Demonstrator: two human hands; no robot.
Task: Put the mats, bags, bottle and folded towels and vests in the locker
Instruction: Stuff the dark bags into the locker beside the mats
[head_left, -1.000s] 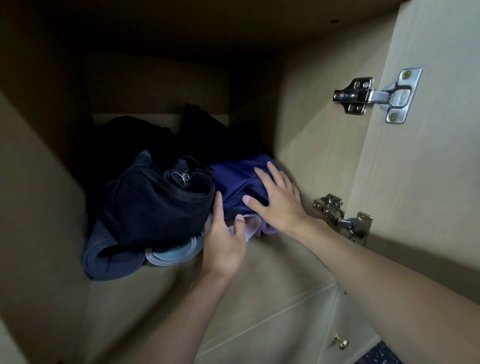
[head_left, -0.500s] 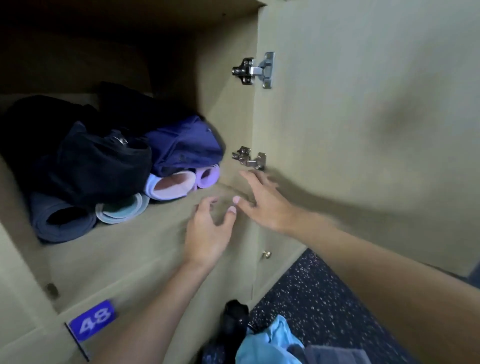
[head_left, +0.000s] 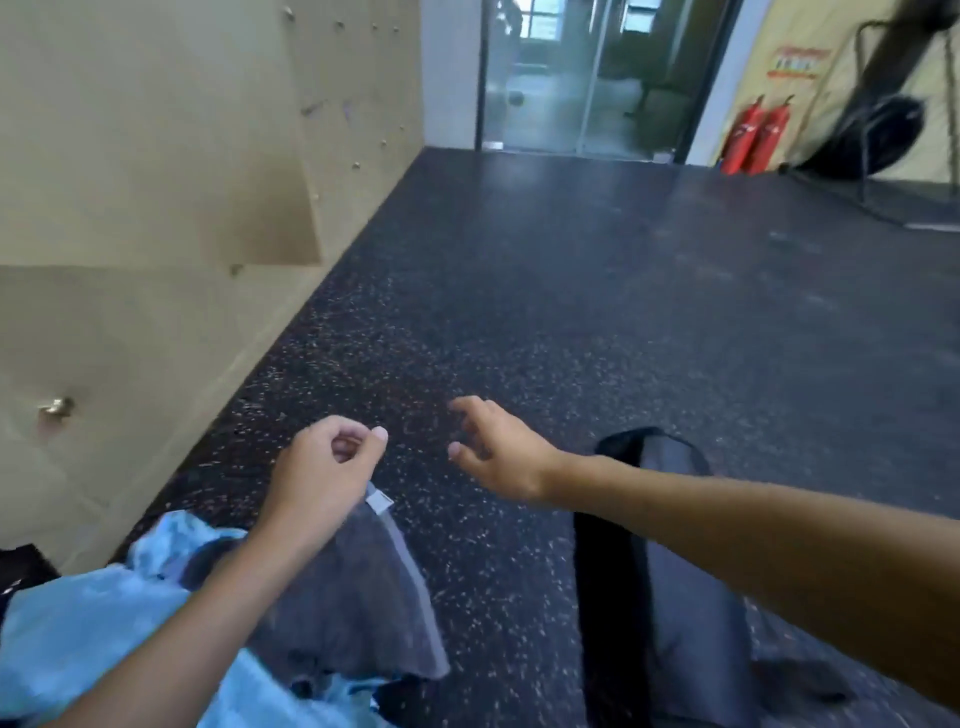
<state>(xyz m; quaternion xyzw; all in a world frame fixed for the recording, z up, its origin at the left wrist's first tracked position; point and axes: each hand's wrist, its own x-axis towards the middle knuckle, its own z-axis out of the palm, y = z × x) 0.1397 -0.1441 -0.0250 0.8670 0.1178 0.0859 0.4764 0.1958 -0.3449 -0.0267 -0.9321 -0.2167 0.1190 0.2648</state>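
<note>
Head view, looking along a speckled dark floor (head_left: 571, 312) beside a bank of pale wooden lockers (head_left: 130, 156). Left hand (head_left: 327, 467): fingers loosely curled, thumb near forefinger, holding nothing. Right hand (head_left: 498, 452): fingers relaxed and slightly spread, also empty, held just beside the left and apart from it. Grey towel (head_left: 358, 597) lies on the floor under the left forearm, partly over a light blue cloth (head_left: 78, 613) (its kind cannot be told). Dark bag (head_left: 685, 623) with a black strap lies on the floor beneath the right forearm. Two red fire extinguishers (head_left: 756, 135) stand near a glass door (head_left: 571, 78).
</note>
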